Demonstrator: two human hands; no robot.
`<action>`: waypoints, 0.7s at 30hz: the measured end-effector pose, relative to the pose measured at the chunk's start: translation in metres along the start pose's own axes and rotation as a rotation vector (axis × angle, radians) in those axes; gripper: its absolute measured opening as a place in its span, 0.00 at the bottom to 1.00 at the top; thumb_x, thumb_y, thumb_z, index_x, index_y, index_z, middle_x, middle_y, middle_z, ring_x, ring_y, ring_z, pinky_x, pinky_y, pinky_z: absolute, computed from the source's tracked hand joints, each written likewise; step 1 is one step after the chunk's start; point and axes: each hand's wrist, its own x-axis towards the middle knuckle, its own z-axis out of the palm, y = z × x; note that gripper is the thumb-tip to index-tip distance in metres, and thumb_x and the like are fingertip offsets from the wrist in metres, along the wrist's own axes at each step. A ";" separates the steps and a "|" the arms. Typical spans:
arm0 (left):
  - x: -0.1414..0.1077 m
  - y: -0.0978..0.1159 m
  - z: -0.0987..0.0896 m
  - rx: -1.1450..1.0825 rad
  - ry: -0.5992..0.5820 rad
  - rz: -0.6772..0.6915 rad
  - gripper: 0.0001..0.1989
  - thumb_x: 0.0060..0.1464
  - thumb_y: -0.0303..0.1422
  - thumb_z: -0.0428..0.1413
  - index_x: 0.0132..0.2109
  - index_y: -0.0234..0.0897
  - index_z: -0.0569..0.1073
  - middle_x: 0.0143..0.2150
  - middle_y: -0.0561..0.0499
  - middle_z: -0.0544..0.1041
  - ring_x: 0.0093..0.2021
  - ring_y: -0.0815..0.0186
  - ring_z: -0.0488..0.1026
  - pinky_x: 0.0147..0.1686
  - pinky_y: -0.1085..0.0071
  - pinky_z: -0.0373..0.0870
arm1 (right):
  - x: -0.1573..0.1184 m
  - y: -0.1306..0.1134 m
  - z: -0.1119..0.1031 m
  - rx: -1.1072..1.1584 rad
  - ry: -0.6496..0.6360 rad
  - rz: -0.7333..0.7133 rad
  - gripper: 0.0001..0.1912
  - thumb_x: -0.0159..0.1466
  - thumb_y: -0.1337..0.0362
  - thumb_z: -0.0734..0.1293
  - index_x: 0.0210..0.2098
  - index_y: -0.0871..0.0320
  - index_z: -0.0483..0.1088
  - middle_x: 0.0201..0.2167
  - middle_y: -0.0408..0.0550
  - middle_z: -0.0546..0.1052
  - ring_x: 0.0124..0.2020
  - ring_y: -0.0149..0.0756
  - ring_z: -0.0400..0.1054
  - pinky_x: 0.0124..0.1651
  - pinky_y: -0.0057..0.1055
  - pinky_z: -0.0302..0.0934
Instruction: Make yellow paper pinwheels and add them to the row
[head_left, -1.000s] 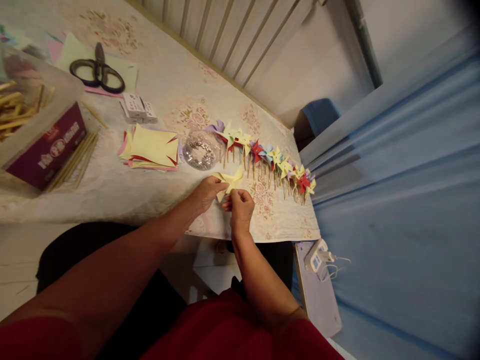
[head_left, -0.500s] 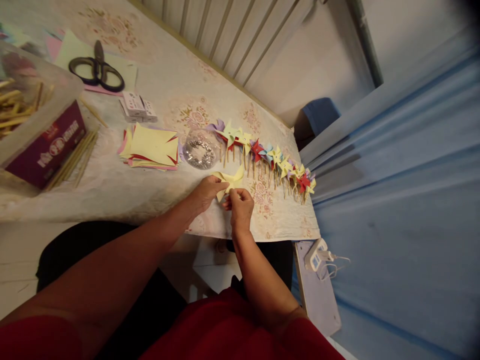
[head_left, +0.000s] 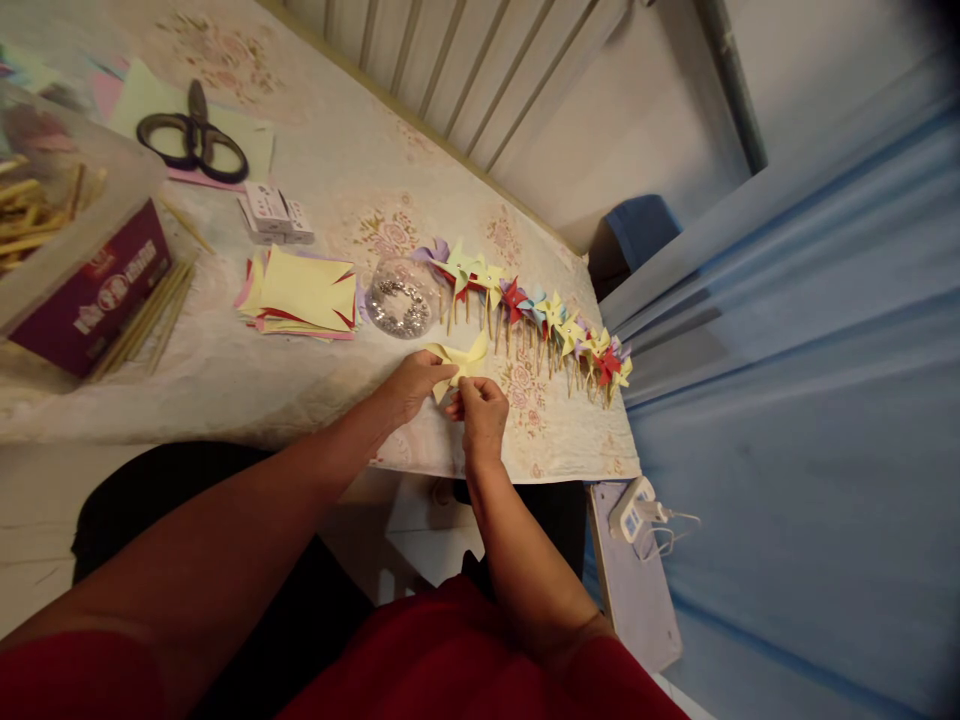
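Note:
Between my hands, over the table's front part, is a yellow paper pinwheel (head_left: pixel 471 357) with curled blades. My left hand (head_left: pixel 420 383) pinches its left side between thumb and fingers. The fingers of my right hand (head_left: pixel 482 408) are pressed together at the pinwheel's lower edge near its middle; whether they also hold something small is hidden. Just behind my hands stands a clear round dish (head_left: pixel 403 300) with small shiny metal pieces. To its left lies a stack of cut paper squares (head_left: pixel 307 290), yellow on top. Finished pinwheels on sticks (head_left: pixel 551 312) form a row at the right.
At the left a plastic tub (head_left: pixel 90 290) holds sticks, with more sticks (head_left: pixel 146 318) beside it. Black scissors (head_left: pixel 196 140) rest on paper sheets, near small white boxes (head_left: pixel 274 212). A power strip (head_left: pixel 634 510) sits on a stool (head_left: pixel 637 600) at the right, beside a blue curtain (head_left: pixel 810 400).

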 end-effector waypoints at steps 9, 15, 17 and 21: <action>-0.003 0.007 0.004 0.022 0.042 -0.006 0.08 0.42 0.33 0.63 0.27 0.34 0.72 0.23 0.54 0.72 0.22 0.72 0.65 0.24 0.75 0.59 | -0.004 0.001 0.000 -0.009 0.030 -0.056 0.11 0.57 0.55 0.68 0.30 0.56 0.69 0.18 0.37 0.72 0.16 0.29 0.66 0.20 0.24 0.58; -0.004 0.010 0.003 0.039 0.113 0.028 0.07 0.41 0.31 0.62 0.27 0.33 0.73 0.24 0.53 0.73 0.24 0.73 0.66 0.26 0.76 0.59 | -0.014 0.007 -0.016 0.025 0.147 -0.160 0.12 0.58 0.56 0.67 0.38 0.56 0.68 0.19 0.34 0.71 0.16 0.29 0.65 0.20 0.25 0.59; -0.003 0.008 0.002 0.044 0.119 0.015 0.07 0.41 0.31 0.62 0.28 0.33 0.73 0.24 0.54 0.73 0.24 0.73 0.66 0.26 0.76 0.59 | -0.018 0.009 -0.022 0.026 0.155 -0.196 0.11 0.58 0.57 0.67 0.37 0.57 0.68 0.20 0.35 0.71 0.16 0.28 0.64 0.21 0.25 0.58; -0.002 0.004 -0.001 0.094 0.168 -0.005 0.06 0.42 0.30 0.61 0.28 0.33 0.72 0.23 0.54 0.72 0.22 0.74 0.64 0.24 0.76 0.57 | -0.023 0.005 -0.027 0.018 0.133 -0.257 0.09 0.59 0.59 0.67 0.34 0.57 0.68 0.21 0.36 0.72 0.17 0.28 0.65 0.22 0.26 0.58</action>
